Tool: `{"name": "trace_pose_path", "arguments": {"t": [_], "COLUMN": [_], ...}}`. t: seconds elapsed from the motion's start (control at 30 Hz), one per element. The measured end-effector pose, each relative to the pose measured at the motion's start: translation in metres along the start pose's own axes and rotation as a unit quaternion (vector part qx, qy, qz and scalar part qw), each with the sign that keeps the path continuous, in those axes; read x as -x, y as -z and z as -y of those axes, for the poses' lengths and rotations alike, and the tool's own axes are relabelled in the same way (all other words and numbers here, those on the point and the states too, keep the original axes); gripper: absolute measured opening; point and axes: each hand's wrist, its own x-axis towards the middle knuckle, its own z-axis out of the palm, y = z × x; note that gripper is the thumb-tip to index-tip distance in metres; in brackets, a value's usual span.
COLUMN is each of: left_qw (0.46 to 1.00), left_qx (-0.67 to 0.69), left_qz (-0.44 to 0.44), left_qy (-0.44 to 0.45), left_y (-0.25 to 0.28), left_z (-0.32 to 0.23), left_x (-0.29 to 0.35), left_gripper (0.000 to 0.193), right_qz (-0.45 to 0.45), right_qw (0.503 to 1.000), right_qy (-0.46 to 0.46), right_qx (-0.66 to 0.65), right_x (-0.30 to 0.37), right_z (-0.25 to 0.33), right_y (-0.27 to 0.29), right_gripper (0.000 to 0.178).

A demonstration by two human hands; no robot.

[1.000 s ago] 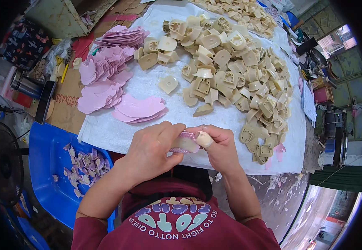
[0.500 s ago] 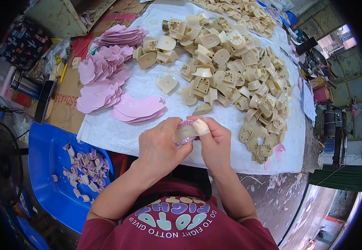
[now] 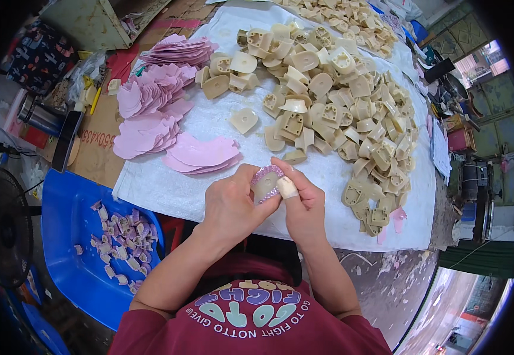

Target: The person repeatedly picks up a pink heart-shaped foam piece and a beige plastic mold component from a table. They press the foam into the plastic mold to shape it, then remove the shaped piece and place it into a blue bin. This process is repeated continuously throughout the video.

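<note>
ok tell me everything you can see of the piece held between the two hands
The piece is small, with a smooth, pale beige face that looks like plastic and bears a faint round mark. A shiny pink-purple band with a bumpy, pleated look curves along its edge. The face is turned up toward the camera. The left hand grips one side, the right hand the other, its pale-wrapped thumb against the piece. Its underside is hidden.

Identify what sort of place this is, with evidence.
Probably a small workshop for handmade parts: a big heap of beige blocks, stacks of pink cutouts, and a blue tub holding many small pinkish pieces.
</note>
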Motion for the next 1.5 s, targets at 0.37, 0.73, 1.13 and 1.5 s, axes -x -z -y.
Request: {"name": "trace_pose_path", "arguments": {"t": [0.37, 0.73, 1.13, 1.5], "left_qw": [0.943, 0.926, 0.889, 0.923], "left_qx": [0.328, 0.373, 0.439, 0.353], "left_qz": [-0.046, 0.026, 0.13, 0.1], "left_qy": [-0.027, -0.046, -0.008, 0.119], "left_y": [0.002, -0.001, 0.013, 0.067], "left_z": [0.021, 0.011, 0.027, 0.046], "left_x": [-0.002, 0.01, 0.004, 0.046], "left_gripper": [0.037, 0.04, 0.014, 0.029], "right_qz": [0.06, 0.094, 0.124, 0.222], "right_qw": [0.992, 0.867, 0.988, 0.971], "right_qy": [-0.109, -0.306, -0.055, -0.061], "right_qx": [-0.016, -0.382, -0.075, 0.055], "right_x": [0.006, 0.01, 0.006, 0.006], "right_z": [-0.004, -0.011, 0.004, -0.005], "right_y": [0.01, 0.012, 0.022, -0.017], "right_gripper": [0.025, 0.036, 0.017, 0.02]}}
